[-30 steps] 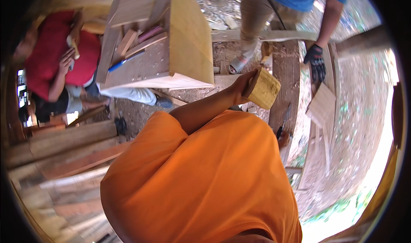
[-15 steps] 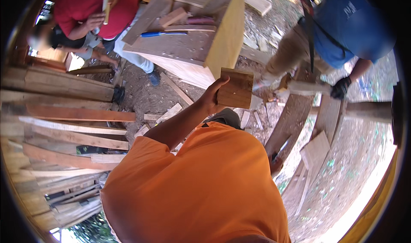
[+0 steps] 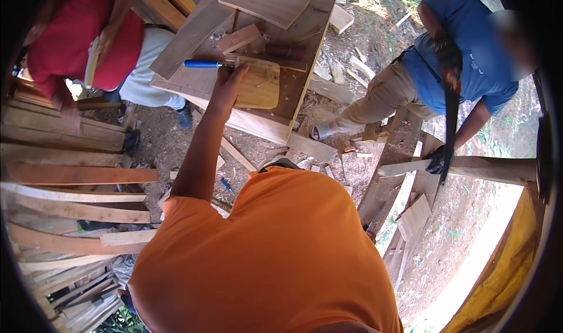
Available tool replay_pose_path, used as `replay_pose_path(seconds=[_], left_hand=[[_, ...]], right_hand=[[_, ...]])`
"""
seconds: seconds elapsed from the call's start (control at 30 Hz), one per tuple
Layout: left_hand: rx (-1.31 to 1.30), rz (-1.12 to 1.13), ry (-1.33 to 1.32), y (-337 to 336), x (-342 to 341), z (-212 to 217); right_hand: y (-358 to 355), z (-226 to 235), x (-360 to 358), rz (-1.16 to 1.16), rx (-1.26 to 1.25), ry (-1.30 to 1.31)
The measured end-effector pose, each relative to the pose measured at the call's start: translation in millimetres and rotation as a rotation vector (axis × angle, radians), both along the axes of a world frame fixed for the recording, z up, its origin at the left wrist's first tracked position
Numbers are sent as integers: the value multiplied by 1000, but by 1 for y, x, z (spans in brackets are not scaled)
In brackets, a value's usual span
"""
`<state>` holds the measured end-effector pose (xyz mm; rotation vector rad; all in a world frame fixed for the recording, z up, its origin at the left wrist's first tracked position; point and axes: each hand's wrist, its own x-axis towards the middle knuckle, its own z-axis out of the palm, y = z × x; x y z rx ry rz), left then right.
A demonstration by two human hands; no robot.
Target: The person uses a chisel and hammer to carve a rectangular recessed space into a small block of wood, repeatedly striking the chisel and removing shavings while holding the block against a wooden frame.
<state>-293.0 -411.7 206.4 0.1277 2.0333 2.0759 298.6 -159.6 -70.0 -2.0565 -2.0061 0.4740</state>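
On either side of the wooden bench (image 3: 194, 40) are two co-workers (image 3: 472, 48), one left, one right. On it lies one broad board (image 3: 267, 3). Over its near side, one wooden block (image 3: 259, 89) is right of the left hand (image 3: 230, 80), gripped by its edge. At its left lies one blue-handled tool (image 3: 201, 64). The right hand's hold I cannot tell.

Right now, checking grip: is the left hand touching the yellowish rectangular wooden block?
Touching: the head view shows the left hand gripping the block by its left edge.
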Motion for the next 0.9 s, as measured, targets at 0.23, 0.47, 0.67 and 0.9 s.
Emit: replay_pose_path(seconds=[0.23, 0.47, 0.67, 0.9], left_hand=[[-916, -139, 534, -25, -34, 26], [-628, -146, 769, -23, -30, 45], [-459, -255, 843, -18, -2, 52], [-491, -247, 908, -21, -19, 45]], right_hand=[[24, 10, -80, 241, 31, 323], [-2, 245, -413, 1025, -51, 771], [-2, 294, -576, 1535, 226, 520], [-2, 282, -586, 1260, 153, 622]])
